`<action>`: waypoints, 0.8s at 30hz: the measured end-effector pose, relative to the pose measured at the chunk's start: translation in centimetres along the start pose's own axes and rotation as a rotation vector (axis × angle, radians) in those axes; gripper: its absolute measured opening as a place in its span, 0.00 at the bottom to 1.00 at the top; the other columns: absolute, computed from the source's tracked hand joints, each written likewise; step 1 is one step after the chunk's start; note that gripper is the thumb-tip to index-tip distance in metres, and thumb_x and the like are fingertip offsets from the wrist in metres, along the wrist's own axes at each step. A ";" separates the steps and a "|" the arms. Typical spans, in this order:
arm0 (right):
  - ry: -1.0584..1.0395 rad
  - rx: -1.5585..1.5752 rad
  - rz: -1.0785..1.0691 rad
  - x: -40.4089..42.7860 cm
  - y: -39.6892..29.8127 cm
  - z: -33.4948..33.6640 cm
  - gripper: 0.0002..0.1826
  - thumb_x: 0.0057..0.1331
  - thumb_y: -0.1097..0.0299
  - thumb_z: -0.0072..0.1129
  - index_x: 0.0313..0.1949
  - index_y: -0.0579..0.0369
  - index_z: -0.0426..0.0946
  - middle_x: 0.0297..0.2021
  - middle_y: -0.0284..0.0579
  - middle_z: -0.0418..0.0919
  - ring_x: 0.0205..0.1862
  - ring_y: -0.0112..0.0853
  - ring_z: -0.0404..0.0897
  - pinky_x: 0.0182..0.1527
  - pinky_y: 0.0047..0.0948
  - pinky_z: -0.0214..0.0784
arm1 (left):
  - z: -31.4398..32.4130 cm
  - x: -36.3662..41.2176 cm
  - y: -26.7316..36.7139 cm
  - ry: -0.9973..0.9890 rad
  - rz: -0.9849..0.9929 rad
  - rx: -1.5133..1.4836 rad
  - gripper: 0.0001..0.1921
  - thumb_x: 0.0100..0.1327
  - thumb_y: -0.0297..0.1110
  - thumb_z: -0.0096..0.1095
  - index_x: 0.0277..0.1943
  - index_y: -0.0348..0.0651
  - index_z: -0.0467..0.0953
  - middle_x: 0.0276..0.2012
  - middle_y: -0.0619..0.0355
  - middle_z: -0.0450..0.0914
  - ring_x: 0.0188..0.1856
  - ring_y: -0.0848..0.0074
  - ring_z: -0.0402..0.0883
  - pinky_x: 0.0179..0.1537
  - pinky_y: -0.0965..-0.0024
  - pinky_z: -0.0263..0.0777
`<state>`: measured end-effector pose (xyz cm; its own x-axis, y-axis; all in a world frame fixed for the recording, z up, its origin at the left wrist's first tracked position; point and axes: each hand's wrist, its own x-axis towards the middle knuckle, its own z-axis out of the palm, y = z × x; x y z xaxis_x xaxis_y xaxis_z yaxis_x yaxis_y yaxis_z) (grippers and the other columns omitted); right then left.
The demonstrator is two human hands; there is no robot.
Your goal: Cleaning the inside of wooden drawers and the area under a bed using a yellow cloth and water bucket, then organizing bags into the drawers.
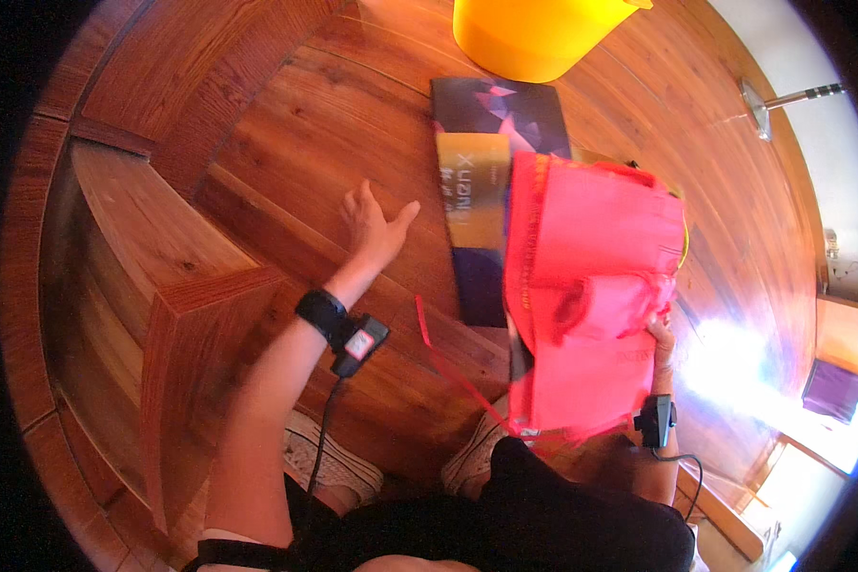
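My right hand (663, 339) grips the right edge of a bright pink-red bag (600, 236), which looks like fabric and bears writing along one side. The bag hangs over my right foot, and a thin red strap (465, 375) trails from it to the left. With fingers spread and nothing in it, my left hand (374, 225) is above the wooden floor, left of the bag. Between that hand and the bag lies a flat dark printed package (479, 286) with a gold panel (472, 189) bearing writing. The bag hides part of this package.
A yellow plastic bucket (536, 36) stands beyond the dark package. To my left is a wooden furniture piece with a sharp corner (179, 304). A metal stand base (758, 111) is at the far right, by the white wall. Bright glare (729, 365) covers some floor.
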<state>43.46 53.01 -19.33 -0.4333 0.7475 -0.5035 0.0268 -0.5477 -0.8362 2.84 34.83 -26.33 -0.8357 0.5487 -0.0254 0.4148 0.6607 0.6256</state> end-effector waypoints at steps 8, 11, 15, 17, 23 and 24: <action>0.081 0.008 -0.036 -2.3 -0.6 -1.8 0.26 0.59 0.75 0.53 0.58 0.58 0.63 0.47 0.40 0.75 0.46 0.32 0.76 0.51 0.32 0.68 | 5.0 2.0 2.6 -0.172 0.198 -0.374 0.38 0.43 0.54 0.72 0.52 0.36 0.70 0.49 0.44 0.68 0.54 0.55 0.64 0.56 0.57 0.57; 0.066 0.017 -0.019 -2.5 -0.4 -1.2 0.25 0.59 0.75 0.53 0.58 0.59 0.63 0.46 0.40 0.75 0.46 0.31 0.76 0.51 0.32 0.68 | 7.2 1.4 4.3 -0.099 0.284 -0.418 0.33 0.44 0.51 0.71 0.48 0.34 0.72 0.43 0.44 0.74 0.46 0.58 0.72 0.48 0.60 0.66; 0.063 0.023 -0.040 -3.2 -0.8 -0.7 0.25 0.59 0.75 0.54 0.57 0.59 0.63 0.46 0.40 0.75 0.46 0.31 0.75 0.51 0.31 0.67 | 5.0 -0.5 8.0 -0.531 -0.080 -1.204 0.13 0.58 0.38 0.59 0.38 0.35 0.77 0.28 0.57 0.80 0.29 0.76 0.77 0.30 0.69 0.71; 0.043 0.027 -0.055 -3.0 -1.0 0.3 0.25 0.59 0.75 0.54 0.57 0.59 0.64 0.46 0.40 0.75 0.46 0.31 0.75 0.51 0.31 0.67 | 5.0 0.4 9.7 -0.606 -0.430 -1.053 0.10 0.62 0.33 0.54 0.38 0.36 0.76 0.30 0.60 0.80 0.30 0.81 0.75 0.31 0.73 0.70; -0.115 0.024 -0.129 0.1 -2.9 5.9 0.24 0.60 0.75 0.54 0.57 0.59 0.64 0.46 0.39 0.75 0.46 0.30 0.75 0.51 0.30 0.67 | 2.6 -0.4 6.1 -0.744 -0.085 -1.155 0.13 0.62 0.28 0.52 0.49 0.37 0.71 0.40 0.59 0.78 0.40 0.75 0.76 0.44 0.70 0.69; -0.145 0.010 -0.116 1.1 -2.8 7.1 0.24 0.60 0.75 0.54 0.57 0.59 0.64 0.46 0.39 0.75 0.46 0.30 0.75 0.51 0.30 0.67 | 1.6 -0.9 5.4 -0.724 -0.078 -1.001 0.15 0.63 0.30 0.51 0.52 0.37 0.69 0.44 0.58 0.76 0.44 0.74 0.75 0.47 0.70 0.69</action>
<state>36.49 52.69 -16.05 -0.5583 0.7441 -0.3669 -0.0390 -0.4653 -0.8843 6.36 38.74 -24.22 -0.3225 0.8925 -0.3153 -0.3513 0.1965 0.9154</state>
